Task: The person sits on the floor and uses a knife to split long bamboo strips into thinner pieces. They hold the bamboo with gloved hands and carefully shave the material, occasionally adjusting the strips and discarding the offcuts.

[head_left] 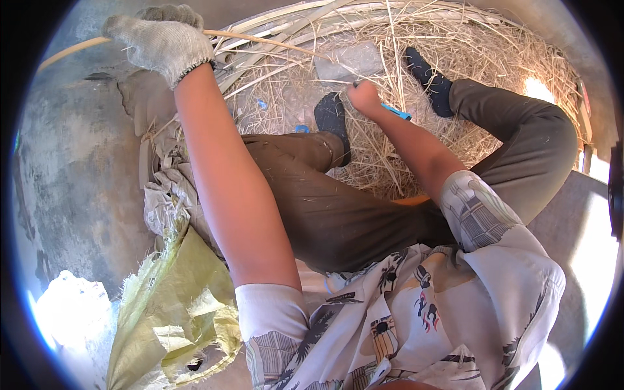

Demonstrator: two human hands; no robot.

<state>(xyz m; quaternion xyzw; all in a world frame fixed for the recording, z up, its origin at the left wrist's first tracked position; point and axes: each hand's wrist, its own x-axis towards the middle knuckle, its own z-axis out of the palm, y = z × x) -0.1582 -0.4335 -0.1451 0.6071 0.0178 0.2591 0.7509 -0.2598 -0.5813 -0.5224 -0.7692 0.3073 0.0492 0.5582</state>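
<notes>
My left hand (pixel 159 42), in an off-white knitted glove, reaches out to the far left with its fingers closed round a long, thin bamboo strip (pixel 260 40). One end of the strip runs off to the left wall side, and the other slopes down towards a grey block (pixel 351 62). My bare right hand (pixel 366 97) makes a fist near the block, between my two feet. From the fist a slim blue-handled tool (pixel 395 112) sticks out along the wrist. Its working end is mostly hidden by the fingers, so its kind is unclear.
Shavings and thin strips (pixel 481 42) cover the floor ahead and to the right. My legs, with dark socks (pixel 429 81), spread around the work spot. A torn yellow-green woven sack (pixel 175 305) lies at lower left, beside a stained grey wall (pixel 71 182).
</notes>
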